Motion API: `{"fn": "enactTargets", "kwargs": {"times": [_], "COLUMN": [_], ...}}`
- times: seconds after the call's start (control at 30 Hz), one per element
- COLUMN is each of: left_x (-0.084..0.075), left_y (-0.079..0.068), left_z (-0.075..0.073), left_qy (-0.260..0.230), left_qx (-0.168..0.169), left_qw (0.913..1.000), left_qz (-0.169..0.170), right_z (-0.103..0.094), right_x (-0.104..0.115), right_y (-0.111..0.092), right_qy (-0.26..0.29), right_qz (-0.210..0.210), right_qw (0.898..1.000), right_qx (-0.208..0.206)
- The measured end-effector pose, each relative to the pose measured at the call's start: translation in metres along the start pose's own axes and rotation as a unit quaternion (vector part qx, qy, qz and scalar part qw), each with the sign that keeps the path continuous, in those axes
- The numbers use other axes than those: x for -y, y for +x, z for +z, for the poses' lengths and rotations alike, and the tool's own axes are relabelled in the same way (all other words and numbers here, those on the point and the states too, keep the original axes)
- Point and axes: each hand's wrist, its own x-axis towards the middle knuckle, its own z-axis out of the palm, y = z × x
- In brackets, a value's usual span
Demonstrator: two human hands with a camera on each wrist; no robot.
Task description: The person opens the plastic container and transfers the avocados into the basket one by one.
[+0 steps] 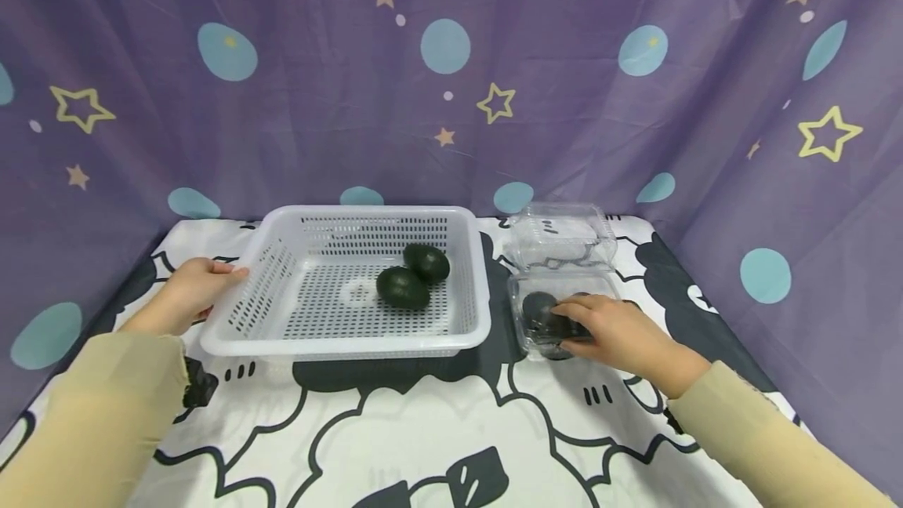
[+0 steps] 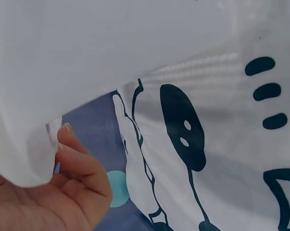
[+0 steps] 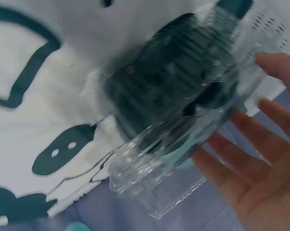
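Avocados (image 1: 539, 307), probably, in clamshell (image 1: 564, 282), basket (image 1: 331, 300) alongside

Even light softly shadows the tablecloth (image 1: 381, 429) below the near edge of the basket (image 1: 339, 347), while the dimmer right wrist view blurs the glinting clear container (image 1: 564, 284).

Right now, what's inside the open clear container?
Dark rounded fruit shows at the container's left in the head view; the right hand covers part of the inside, count unclear.
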Motion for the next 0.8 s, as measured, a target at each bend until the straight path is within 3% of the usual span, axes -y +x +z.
{"fn": "enactTargets", "kwargs": {"times": [0.3,0.5,0.8], "left_x": [-0.006,-0.019,-0.020], "left_y": [-0.009,-0.013,-0.013], "left_z": [0.004,0.003,0.005], "left_qy": [0.048,0.124,0.131], "left_qx": [-0.028,-0.019,-0.030], "left_qw": [0.9984,0.9919,0.9909], "left_qz": [0.009,0.015,0.005], "right_z": [0.013,0.018,0.021], "right_x": [-0.002,-0.002,-0.002], "right_y": [0.002,0.004,0.004], "right_qy": [-0.093,-0.103,-0.100], "right_qz": [-0.092,-0.086,-0.101], "right_qw": [0.991,0.990,0.989], "right_qx": [-0.033,-0.041,-0.052]}}
